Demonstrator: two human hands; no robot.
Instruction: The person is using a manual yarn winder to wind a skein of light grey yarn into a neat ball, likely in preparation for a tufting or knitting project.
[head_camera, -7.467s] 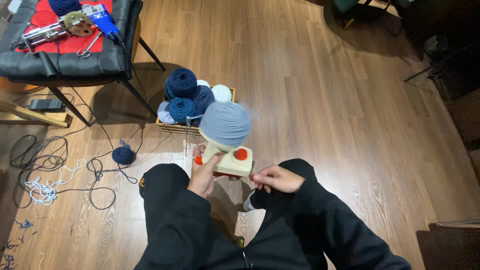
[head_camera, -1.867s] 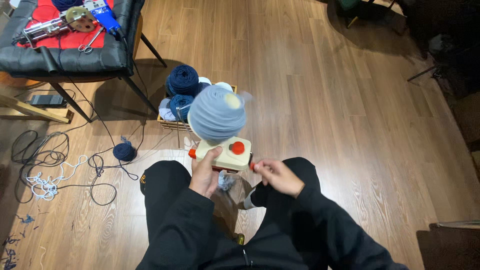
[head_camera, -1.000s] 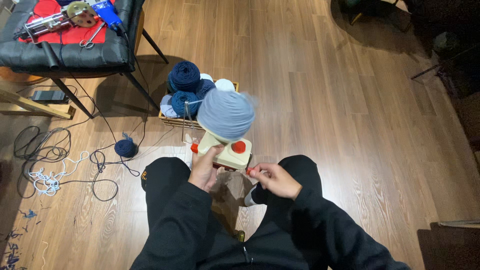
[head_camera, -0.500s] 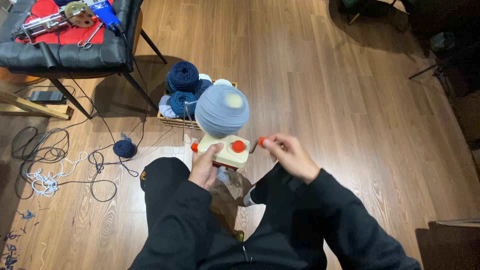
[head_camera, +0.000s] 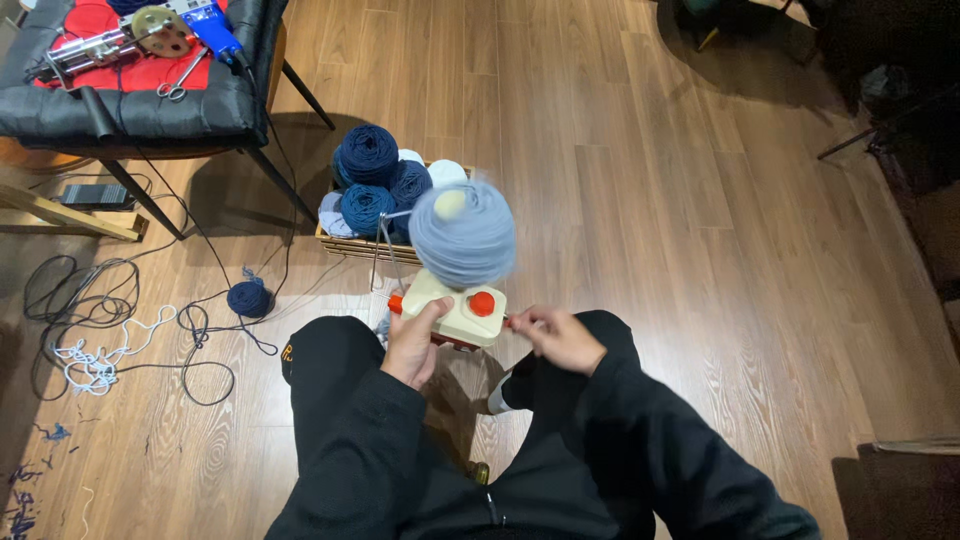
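Steadying: left hand (head_camera: 415, 340) wrapping the near left corner of the cream yarn winder (head_camera: 455, 315), fingers curled shut around its body, thumb lying along the top edge.
Cranking: right hand (head_camera: 560, 338) pinching closed on the small handle at the winder's right side; handle itself mostly hidden under the fingertips, only a red bit showing just left of them.
Sitting: winder resting between the two hands, on or just above the knees in black trousers (head_camera: 340, 400); red knob (head_camera: 482, 303) lying between left thumb and right fingertips.
Blurring: grey-blue yarn cake (head_camera: 462, 235) standing on the spindle, just beyond both sets of fingers, smeared as if spinning.
Feeding: thin strand running through the wire guide (head_camera: 385, 245), beyond the left fingers, toward the basket of blue yarn balls (head_camera: 375, 185) farther out.
Handling, judging: winder looking like light, rigid plastic, smooth enough to slip, so gripping the body low and at the corners; cake looking soft and squashy, loosely wound, so taking it gently around the sides, not by the top; strand snagging easily.
Lying aside: small dark blue ball (head_camera: 248, 298) on the wood floor (head_camera: 650, 200), well left of the left hand.
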